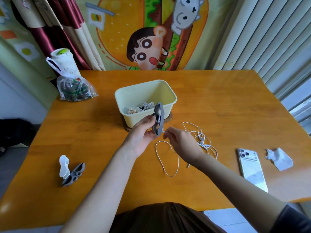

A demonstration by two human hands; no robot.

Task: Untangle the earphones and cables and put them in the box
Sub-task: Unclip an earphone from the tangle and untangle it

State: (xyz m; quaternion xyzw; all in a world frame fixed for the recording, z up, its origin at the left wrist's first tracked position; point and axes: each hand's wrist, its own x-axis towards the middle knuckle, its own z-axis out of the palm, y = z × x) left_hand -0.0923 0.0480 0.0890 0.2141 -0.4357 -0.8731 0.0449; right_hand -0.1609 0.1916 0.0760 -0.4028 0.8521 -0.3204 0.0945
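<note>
1. Desk (218, 101): orange wood, carries everything listed.
2. Box (148, 91): pale yellow, open, at mid-desk on a brown base. Several small wound bundles already lie inside.
3. Plastic bag (74, 89): clear, knotted, far left corner, well apart from the work.
4. Phone (252, 169): white, face down, on the right.
5. Left grip (143, 133): fingers and thumb curled round a grey winder (159, 115), held upright just in front of the box.
6. Right grip (180, 140): thumb and forefinger pinching the white cable just beside the winder's lower end.
7. Earphones (202, 142): white, the thing in hand. One end is at the winder, the buds and remote lie in a loose tangle on the desk right of the right grip, and a slack loop runs toward the person to the jack plug (188, 165).
8. Tissue (279, 158): crumpled, beside the phone.
9. Spare winders (70, 172): one white, one grey, near left, touching.

Hazards, as judged: the tangle looks unresolved, so drawing cable onto the winder now may cinch the crossings into a knot, or wind them in. A sharp pull could drag the buds across the desk or strain the thin wire at the pinch. The slack loop may catch the right forearm lying over it.
</note>
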